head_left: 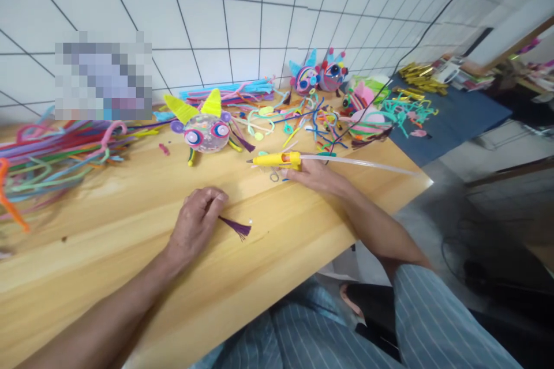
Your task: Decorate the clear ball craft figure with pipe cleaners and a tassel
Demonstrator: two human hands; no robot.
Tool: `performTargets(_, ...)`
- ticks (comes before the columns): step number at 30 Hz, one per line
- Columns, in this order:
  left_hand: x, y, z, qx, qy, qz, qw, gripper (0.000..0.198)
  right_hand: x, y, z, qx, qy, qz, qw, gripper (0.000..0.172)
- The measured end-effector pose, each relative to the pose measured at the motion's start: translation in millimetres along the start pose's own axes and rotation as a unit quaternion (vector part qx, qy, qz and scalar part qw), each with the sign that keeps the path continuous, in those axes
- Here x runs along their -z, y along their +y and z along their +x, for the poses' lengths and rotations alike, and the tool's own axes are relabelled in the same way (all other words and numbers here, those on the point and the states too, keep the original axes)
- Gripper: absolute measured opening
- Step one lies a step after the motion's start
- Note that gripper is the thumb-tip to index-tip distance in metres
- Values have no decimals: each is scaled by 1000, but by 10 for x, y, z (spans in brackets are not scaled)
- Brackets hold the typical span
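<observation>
Over a wooden tabletop (303, 236), the right hand (319, 175) curls around a yellow glue gun (273, 159), likely rigid, best held by its handle; the left hand (198, 213), nearly closed, holds a purple tassel (241, 229), probably featherlight, soft, best taken by its cord.

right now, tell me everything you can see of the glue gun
The glue gun has a yellow, plastic-looking body with a reddish-orange patch and a dark, pointed nozzle aimed to the person's left. A long, translucent stick juts from its back. The right hand grips it over the wooden table, roughly level, hiding most of the handle. Whether it touches the table is unclear.
</observation>
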State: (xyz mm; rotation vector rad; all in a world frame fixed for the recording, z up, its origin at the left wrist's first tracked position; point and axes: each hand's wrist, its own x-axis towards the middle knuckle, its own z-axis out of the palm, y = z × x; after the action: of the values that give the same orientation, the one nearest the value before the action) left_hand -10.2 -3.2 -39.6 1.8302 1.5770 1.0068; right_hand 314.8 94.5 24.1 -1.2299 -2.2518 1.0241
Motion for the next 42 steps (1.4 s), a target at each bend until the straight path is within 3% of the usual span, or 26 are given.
performTargets(8,-55,-124,18,-24,1,-25,999,24,56,-111,-13,22,10,4,1000,41)
performTargets(12,-99,-146,27,-10,9,-54,998,23,168,-410,-89,28,14,-36,999,37)
performTargets(19,-41,52,38,28,26,-52,998,43,394,-978,-361,91,33,-72,993,36)
performTargets(26,-18,87,69,19,5,-20,1000,51,915,-1495,-621,111,139,-39,983,48)
performTargets(30,-46,87,86,25,23,-31,999,32,1293,-1679,-738,112,216,-8,970,48)
performTargets(32,-67,91,93,27,30,-44,998,24,1479,-1713,-806,128,254,9,959,44)
performTargets(36,-89,79,94,21,15,-49,998,29,1771,-1660,-914,133,328,12,935,31)
performTargets(42,-67,54,88,7,0,-25,1000,32,1875,-1294,-877,124,360,35,924,35)
